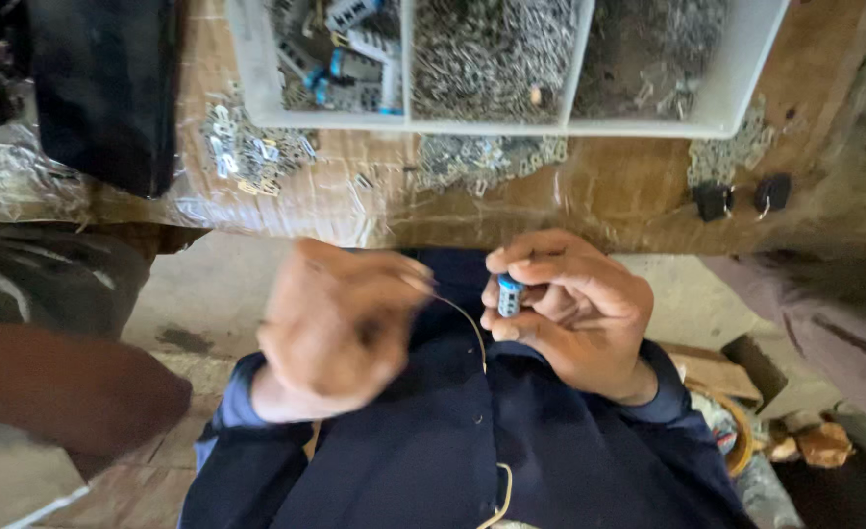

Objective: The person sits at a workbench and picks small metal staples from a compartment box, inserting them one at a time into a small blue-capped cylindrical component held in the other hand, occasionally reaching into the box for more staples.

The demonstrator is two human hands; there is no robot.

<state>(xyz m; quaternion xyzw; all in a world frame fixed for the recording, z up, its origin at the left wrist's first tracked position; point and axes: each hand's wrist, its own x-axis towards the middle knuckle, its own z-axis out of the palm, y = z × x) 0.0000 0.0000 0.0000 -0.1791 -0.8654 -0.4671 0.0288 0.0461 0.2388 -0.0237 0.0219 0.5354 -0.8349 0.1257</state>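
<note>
My right hand (570, 309) holds a small cylinder with a blue cap (508, 294) upright between thumb and fingers, in front of my dark blue garment. My left hand (340, 323) is blurred and pinches the end of a thin yellowish wire (472, 328). The wire curves from my left fingertips down over my lap, beside the cylinder. Both hands are below the table's front edge.
A white divided tray (408, 122) on the plastic-covered wooden table (609, 186) holds similar blue-capped cylinders (349, 64) and heaps of small metal parts (492, 54). Loose metal pieces (247, 152) lie beside it, with two black clips (742, 196) at right. Another person's arm (70, 387) is at left.
</note>
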